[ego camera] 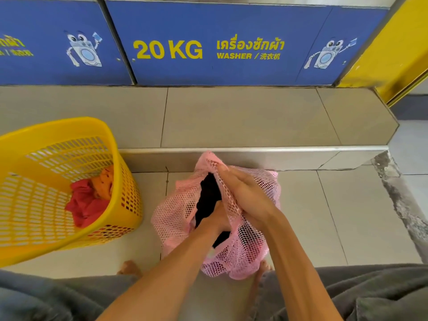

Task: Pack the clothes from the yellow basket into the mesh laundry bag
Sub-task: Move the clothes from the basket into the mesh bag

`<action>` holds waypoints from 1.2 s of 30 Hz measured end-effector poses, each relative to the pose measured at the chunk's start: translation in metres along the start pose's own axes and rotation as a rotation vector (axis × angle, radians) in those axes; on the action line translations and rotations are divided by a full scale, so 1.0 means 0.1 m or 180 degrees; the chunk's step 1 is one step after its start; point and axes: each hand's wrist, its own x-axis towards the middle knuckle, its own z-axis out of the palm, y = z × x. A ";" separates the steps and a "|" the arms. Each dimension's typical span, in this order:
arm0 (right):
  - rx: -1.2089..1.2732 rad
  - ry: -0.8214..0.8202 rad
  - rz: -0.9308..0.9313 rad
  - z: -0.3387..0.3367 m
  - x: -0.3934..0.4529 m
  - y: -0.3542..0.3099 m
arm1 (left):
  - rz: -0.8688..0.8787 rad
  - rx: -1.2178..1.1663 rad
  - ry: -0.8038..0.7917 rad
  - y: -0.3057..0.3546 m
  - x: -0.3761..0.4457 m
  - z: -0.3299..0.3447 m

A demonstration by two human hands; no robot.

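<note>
The right hand (243, 193) pinches the bag (176, 218) rim, holding its mouth up. The left hand (215, 218) is inside, pressing a black garment (208, 195) down; its fingers are hidden. The basket (46, 130), holding red and orange clothes (88, 202), lies left, nearer the left hand.

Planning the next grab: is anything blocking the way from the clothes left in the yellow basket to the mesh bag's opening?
Nothing visible. The red garment and orange garment lie uncovered in the yellow basket; bare floor separates it from the pink mesh bag.
</note>
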 end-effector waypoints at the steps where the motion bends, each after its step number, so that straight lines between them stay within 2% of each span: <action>1: 0.0007 -0.0108 0.0005 0.00 -0.03 0.00 | -0.0176 -0.0011 0.0078 -0.03 0.03 0.01; 3: 0.0188 -0.0176 -0.0005 -0.05 -0.07 -0.01 | -0.0162 -0.0161 0.0221 0.04 0.06 -0.06; 7: 0.0449 0.0172 -0.0106 -0.21 -0.09 -0.05 | 0.0737 -0.0589 0.0401 0.17 0.04 -0.38; 11: 0.0407 0.0266 -0.0045 -0.27 -0.08 -0.04 | 0.0509 -0.1354 0.1123 -0.17 0.02 -0.69; 14: 0.0307 0.0200 0.0077 -0.23 -0.08 -0.03 | 0.0382 -0.1032 0.1473 -0.39 0.01 -0.86; 17: 0.0193 0.0203 0.0139 -0.18 -0.05 -0.04 | 0.0052 -0.1106 0.1646 -0.53 0.00 -0.96; 20: 0.0134 0.0319 0.0137 -0.18 -0.01 0.01 | -0.0195 -0.0518 0.1932 -0.62 -0.04 -1.09; 22: 0.0136 0.0461 0.0131 -0.16 0.01 0.03 | -0.0125 -0.0188 0.1867 -0.65 -0.13 -1.16; 24: 0.0075 0.0552 0.0153 -0.11 0.02 0.05 | -0.0065 -0.0116 0.1645 -0.62 -0.25 -1.20; 29: -0.0147 0.0525 0.0192 0.11 0.03 0.12 | 0.0331 -0.0005 0.1565 -0.44 -0.66 -1.38; 32: -0.0187 0.0498 0.0256 0.26 0.01 0.12 | 0.0688 -0.0514 0.1451 -0.35 -1.00 -1.58; 36: -0.0159 0.0455 0.0291 0.42 -0.01 0.09 | 0.1043 -0.1671 0.2071 -0.40 -1.38 -1.96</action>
